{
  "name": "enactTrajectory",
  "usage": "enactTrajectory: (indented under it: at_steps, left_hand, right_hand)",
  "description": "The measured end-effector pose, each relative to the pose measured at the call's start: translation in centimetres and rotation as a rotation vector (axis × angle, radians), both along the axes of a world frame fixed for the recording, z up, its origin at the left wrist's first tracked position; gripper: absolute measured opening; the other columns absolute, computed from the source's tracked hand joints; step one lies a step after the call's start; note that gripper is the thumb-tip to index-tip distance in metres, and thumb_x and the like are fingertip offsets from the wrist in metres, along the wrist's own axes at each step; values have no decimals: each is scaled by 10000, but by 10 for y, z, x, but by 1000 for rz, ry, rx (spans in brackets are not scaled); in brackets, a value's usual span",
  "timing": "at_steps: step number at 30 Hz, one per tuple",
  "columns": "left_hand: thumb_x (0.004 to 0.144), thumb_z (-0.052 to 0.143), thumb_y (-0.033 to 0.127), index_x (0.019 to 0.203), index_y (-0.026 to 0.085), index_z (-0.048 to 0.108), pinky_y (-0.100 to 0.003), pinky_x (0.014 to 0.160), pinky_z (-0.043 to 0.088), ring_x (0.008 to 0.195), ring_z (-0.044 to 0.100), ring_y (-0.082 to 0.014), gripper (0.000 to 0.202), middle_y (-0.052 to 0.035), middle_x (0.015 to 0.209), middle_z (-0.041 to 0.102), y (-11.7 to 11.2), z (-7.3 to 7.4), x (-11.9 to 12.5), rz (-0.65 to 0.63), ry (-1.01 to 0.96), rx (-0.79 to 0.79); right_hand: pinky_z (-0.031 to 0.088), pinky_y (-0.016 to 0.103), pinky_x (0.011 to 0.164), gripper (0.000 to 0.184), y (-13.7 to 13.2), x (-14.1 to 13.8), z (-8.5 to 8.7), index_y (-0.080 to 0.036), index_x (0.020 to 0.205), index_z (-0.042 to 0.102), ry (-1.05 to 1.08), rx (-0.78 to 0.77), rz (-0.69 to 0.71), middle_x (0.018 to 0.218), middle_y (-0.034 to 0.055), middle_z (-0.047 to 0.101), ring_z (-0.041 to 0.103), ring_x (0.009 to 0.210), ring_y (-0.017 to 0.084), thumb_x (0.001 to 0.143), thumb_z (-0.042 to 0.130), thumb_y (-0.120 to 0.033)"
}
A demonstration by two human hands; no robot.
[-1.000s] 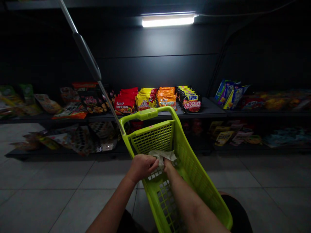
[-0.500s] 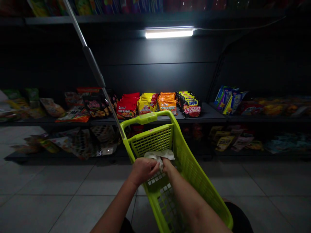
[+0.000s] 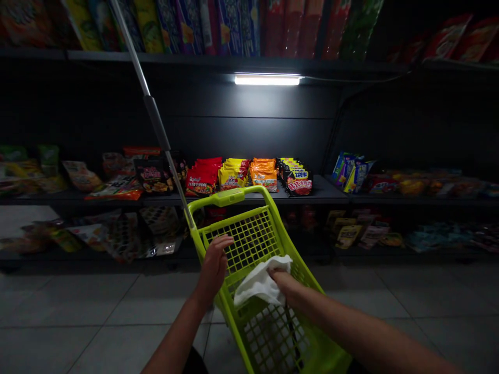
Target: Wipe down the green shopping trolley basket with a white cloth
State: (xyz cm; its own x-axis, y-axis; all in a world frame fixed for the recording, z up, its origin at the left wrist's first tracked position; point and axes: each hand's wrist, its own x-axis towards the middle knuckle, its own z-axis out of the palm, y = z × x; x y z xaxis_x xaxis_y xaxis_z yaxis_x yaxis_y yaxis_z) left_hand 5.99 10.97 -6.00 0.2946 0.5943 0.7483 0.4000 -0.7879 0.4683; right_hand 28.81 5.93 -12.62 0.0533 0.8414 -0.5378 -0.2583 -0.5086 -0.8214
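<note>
A lime-green plastic shopping basket (image 3: 300,254) with a mesh body stands on the tiled floor in front of me. Its metal pull handle (image 3: 156,119) rises to the upper left. My left hand (image 3: 213,265) rests on the basket's left rim, its fingers bent over the edge. My right hand (image 3: 281,278) is inside the basket, closed on a white cloth (image 3: 259,284) that hangs down from it over the mesh.
Dark shelves run across the back. Rows of instant noodle packs (image 3: 249,174) lie on the middle shelf under a light strip (image 3: 267,79). Snack bags (image 3: 117,179) fill the left shelves, more packets (image 3: 351,174) the right. Hanging packets (image 3: 218,26) line the top.
My view tilted up, bringing the top shelf into sight. My left hand let go of the cloth and moved to the basket's left rim. My right hand lifted the cloth and now holds it alone.
</note>
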Motion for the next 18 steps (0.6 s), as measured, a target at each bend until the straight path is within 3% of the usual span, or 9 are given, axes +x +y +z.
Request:
enactTrajectory:
  at_steps: [4, 9, 14, 18]
  left_hand:
    - [917, 314, 66, 1358, 248, 511, -529, 1220, 289, 1474, 353, -219, 516, -79, 1451, 551, -6, -12, -32, 37, 163, -79]
    - [812, 391, -11, 1286, 295, 649, -613, 1201, 251, 1460, 387, -273, 620, -54, 1445, 590, -8, -11, -70, -57, 573, -228]
    - [925, 350, 67, 1281, 351, 654, -551, 1225, 235, 1447, 414, -217, 547, -16, 1477, 565, -21, 13, -99, -170, 667, -313]
    - [935, 396, 96, 1286, 361, 652, -589, 1223, 184, 1487, 345, -244, 509, -12, 1480, 563, -27, 18, -123, -131, 729, -298]
  right_hand:
    - [505, 276, 574, 226, -30, 9, 47, -154, 814, 657, 79, -53, 81, 751, 93, 696, 648, 603, 184, 911, 509, -295]
    - [515, 249, 581, 277, -47, -8, 98, -122, 888, 671, 148, -94, 182, 732, 69, 700, 669, 625, 168, 959, 453, -278]
    - [533, 229, 611, 303, -51, -31, 113, -101, 896, 671, 228, -108, 261, 699, 65, 697, 676, 609, 153, 969, 401, -218]
    - [538, 224, 598, 256, -51, -46, 111, -94, 906, 671, 263, -121, 283, 680, 63, 694, 675, 591, 149, 950, 453, -221]
